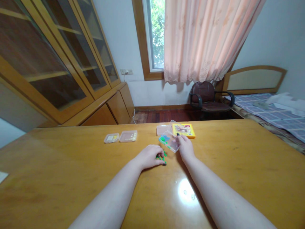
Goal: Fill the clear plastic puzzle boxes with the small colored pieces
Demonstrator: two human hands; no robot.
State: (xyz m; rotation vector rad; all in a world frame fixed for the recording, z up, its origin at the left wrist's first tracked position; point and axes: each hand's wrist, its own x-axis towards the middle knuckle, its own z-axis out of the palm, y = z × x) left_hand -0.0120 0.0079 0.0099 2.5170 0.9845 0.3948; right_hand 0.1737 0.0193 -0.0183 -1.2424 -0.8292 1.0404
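Note:
My right hand point(186, 147) grips a small clear plastic case point(169, 141) and holds it tilted just above the wooden table point(71, 171); green and blue bits show inside it. My left hand point(150, 156) rests on the table just left of the case, fingers curled over some small green pieces point(162, 156). A yellow box point(184, 130) lies right behind the case, with another clear case point(162, 129) beside it.
Two more small clear cases point(121, 137) lie side by side further left on the table. Beyond the table stand a dark office chair point(208, 97), a bed point(269, 109) at right and glass-door wooden cabinets point(59, 63) at left.

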